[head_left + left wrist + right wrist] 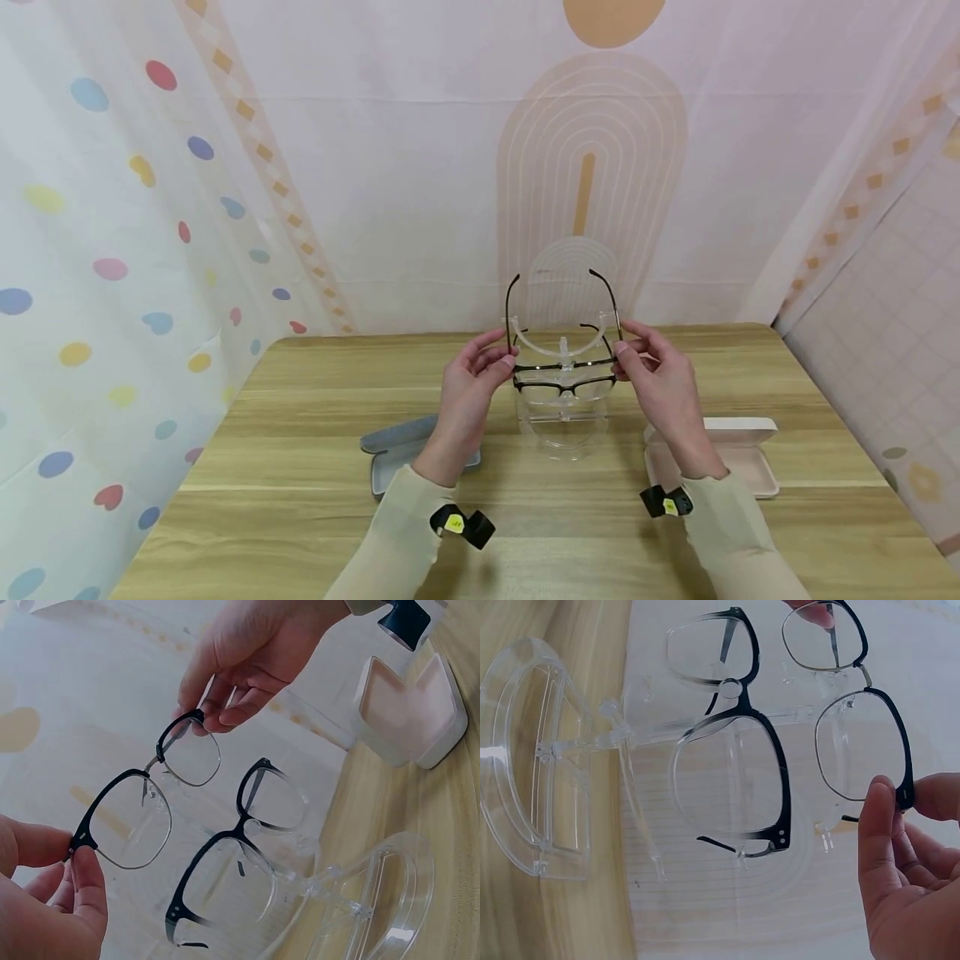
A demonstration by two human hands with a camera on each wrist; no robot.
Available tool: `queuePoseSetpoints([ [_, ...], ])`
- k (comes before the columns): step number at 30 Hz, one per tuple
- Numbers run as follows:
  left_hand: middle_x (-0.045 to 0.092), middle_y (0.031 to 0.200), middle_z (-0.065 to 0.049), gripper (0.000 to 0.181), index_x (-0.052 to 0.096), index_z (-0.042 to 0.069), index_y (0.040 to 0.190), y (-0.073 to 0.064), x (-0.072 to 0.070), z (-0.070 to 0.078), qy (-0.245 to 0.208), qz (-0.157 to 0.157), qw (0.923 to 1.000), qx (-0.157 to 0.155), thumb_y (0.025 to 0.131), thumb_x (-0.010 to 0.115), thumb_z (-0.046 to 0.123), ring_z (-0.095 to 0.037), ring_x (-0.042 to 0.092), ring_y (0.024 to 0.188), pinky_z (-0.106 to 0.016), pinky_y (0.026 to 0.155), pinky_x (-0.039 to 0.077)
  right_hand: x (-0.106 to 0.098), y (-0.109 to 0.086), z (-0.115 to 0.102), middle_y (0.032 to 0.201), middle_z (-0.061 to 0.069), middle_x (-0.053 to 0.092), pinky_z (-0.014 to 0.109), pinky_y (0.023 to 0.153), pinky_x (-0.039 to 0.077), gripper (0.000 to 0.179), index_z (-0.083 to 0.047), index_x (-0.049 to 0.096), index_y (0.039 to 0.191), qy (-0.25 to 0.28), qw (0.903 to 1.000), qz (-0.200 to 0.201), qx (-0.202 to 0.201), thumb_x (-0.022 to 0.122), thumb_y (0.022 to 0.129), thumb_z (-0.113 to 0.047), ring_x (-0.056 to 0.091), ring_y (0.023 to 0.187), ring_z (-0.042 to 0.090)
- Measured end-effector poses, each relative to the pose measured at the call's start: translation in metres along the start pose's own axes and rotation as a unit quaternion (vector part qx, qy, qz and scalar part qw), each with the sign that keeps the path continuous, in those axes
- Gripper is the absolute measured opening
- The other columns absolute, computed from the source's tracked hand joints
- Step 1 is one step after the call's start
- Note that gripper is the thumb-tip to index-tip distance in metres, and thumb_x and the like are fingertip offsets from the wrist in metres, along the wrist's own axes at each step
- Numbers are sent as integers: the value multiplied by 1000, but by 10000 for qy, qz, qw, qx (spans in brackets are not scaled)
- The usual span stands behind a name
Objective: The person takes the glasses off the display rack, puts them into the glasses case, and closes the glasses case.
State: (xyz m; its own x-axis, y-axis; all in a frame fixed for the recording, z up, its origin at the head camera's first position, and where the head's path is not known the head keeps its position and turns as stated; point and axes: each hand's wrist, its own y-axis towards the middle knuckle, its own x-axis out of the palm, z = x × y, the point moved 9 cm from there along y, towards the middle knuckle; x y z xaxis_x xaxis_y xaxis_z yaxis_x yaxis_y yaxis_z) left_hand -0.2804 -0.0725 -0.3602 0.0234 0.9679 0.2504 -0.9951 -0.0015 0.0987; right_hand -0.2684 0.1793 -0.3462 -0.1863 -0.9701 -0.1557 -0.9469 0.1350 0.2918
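Far left, the grey-blue case (397, 450) lies open on the wooden table (570, 542), and my left hand (468, 392) reaches past it, thumb and fingertips pinching one hinge corner of the upper glasses (537, 367). There they are, up at the top of the clear stand (620, 736), temples pointing away from me; whether the bridge touches it, I can't tell! Just below sit the lower glasses (566, 390), on the stand. Now my right hand (663, 383), pinching the opposite corner, and the white case (738, 471), open, pink inside.
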Motion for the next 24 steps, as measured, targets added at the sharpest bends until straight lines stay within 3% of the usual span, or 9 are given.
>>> queuePoseSetpoints([
  [3, 69, 114, -16, 40, 59, -4, 136, -1, 0, 2, 0, -20, 10000, 44, 97, 63, -7, -17, 67, 103, -26, 90, 56, 0, -1, -3, 104, 20, 67, 23, 74, 60, 38, 3, 58, 140, 179, 9998, -31, -44, 60, 104, -7, 72, 76, 10],
  [10, 70, 111, -15, 42, 58, -5, 136, -5, 1, 7, -10, -92, 9998, 169, 95, 64, -10, -16, 67, 100, -25, 86, 56, -3, -8, -8, 94, -1, 68, 25, 75, 61, 40, 1, 56, 143, 367, 9992, -87, -147, 60, 103, -4, 73, 76, 11],
  [13, 70, 112, -16, 43, 58, -5, 136, -8, 1, 8, -57, -115, 9998, 180, 94, 64, -11, -18, 68, 102, -25, 86, 56, -4, -11, -10, 93, 0, 68, 26, 75, 61, 42, 0, 55, 144, 411, 9988, -142, -213, 60, 103, -3, 73, 76, 10],
  [20, 71, 108, -11, 42, 60, -5, 134, -15, -1, 8, -21, -100, 9997, 213, 93, 65, -12, -25, 68, 105, -26, 86, 57, -6, -21, -16, 100, 23, 66, 26, 75, 61, 42, -1, 54, 145, 319, 9984, -208, -414, 60, 103, -1, 71, 75, 8],
  [24, 71, 105, -7, 40, 60, -10, 132, -20, -1, 7, -20, -103, 9995, 281, 93, 66, -12, -26, 68, 105, -25, 86, 57, -7, -26, -16, 100, 24, 66, 26, 76, 61, 41, -1, 53, 144, 224, 9986, -210, -442, 60, 103, -2, 71, 76, 9],
])
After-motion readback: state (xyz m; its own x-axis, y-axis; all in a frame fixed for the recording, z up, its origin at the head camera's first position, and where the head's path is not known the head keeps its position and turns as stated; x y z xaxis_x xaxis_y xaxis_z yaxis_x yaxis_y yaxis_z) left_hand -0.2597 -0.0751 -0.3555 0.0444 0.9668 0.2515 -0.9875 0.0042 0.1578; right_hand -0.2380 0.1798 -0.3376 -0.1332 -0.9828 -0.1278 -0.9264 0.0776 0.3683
